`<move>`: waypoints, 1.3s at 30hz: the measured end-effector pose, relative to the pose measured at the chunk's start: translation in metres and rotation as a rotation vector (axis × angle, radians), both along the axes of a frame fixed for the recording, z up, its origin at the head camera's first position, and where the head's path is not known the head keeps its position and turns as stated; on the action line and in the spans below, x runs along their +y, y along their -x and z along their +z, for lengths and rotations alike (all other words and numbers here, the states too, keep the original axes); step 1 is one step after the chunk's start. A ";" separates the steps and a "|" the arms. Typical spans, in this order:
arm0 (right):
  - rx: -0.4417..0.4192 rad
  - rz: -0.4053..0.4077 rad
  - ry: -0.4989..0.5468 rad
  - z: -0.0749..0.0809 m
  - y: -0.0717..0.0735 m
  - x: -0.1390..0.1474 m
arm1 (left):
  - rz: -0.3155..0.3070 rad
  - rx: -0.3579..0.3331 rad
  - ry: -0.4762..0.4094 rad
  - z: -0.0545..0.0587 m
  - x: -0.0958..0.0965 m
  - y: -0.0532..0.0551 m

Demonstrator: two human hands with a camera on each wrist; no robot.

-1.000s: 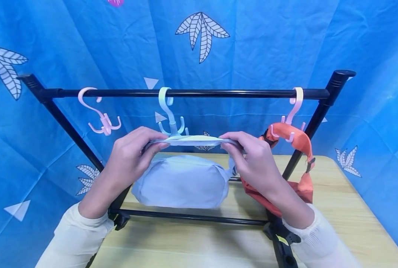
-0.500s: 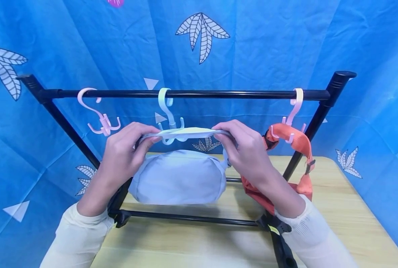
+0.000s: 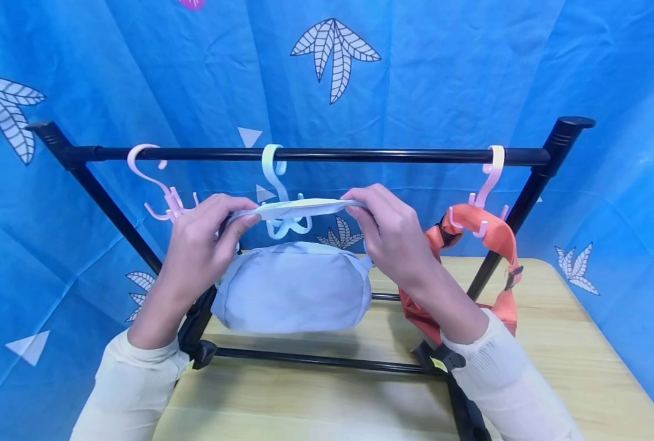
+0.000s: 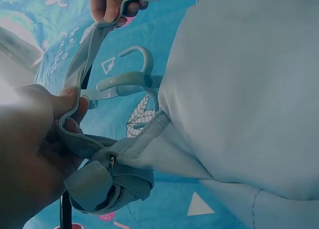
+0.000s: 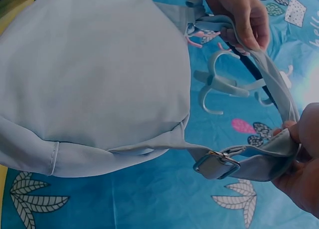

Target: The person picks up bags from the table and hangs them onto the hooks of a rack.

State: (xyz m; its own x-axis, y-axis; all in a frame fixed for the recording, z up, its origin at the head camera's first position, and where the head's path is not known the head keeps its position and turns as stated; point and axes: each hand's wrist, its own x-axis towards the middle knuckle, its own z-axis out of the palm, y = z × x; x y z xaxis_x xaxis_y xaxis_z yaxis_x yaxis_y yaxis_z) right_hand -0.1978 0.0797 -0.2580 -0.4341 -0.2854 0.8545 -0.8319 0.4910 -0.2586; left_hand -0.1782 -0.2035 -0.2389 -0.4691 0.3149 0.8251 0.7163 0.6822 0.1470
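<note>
A pale grey-blue bag (image 3: 296, 288) hangs from its strap (image 3: 302, 209), which both hands stretch out level above it. My left hand (image 3: 206, 242) pinches the strap's left part between thumb and fingers. At the right part, my right hand (image 3: 390, 236) pinches it the same way. Behind the strap, a mint multi-prong hook (image 3: 274, 171) hangs on the rail; its prongs show under the strap. In the left wrist view, bundled strap (image 4: 112, 184) lies just below the left hand (image 4: 30, 144). The right wrist view shows a metal buckle (image 5: 217, 164) near the right hand (image 5: 304, 159).
A black rack with a top rail (image 3: 382, 155) stands on a wooden table (image 3: 569, 343). A pink hook (image 3: 169, 196) hangs at left. Another pink hook (image 3: 491, 177) at right carries an orange-red bag (image 3: 487, 226), close to my right forearm. A blue patterned cloth (image 3: 443, 73) covers the background.
Both hands have risen with the strap and shifted slightly left, and the bag has come up a little. More of the mint hook's prongs now show beneath the strap.
</note>
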 end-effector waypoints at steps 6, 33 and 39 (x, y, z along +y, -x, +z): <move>-0.005 -0.011 -0.041 0.000 0.008 -0.004 | 0.019 -0.045 -0.018 0.000 -0.001 0.004; -0.483 -0.004 -0.184 0.014 0.029 -0.010 | 0.020 -0.339 -0.025 0.000 -0.017 0.015; -0.545 -0.009 -0.203 0.013 0.032 -0.011 | 0.027 -0.381 -0.024 -0.003 -0.019 0.017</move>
